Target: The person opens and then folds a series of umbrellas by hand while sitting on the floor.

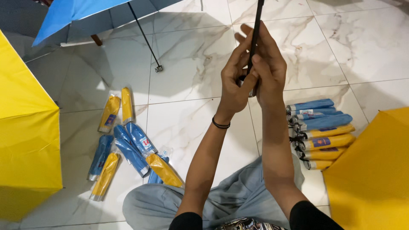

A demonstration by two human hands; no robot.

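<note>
Shaft (256, 32) held upright above lap, gripped low by left hand (235, 83) and right hand (269, 72), both closed round it. Step judged: working catch at base. Next move calls for firm thumb pressure.

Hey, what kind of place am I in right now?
Probably a home or small workroom floor used for sorting umbrellas: marble-look floor tiles, folded umbrellas in plastic sleeves, a neat stack of them, and open yellow canopies.

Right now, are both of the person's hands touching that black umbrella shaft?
Touching. The head view shows the left hand and right hand both wrapped around the black umbrella shaft, fingers closed on it.
</note>
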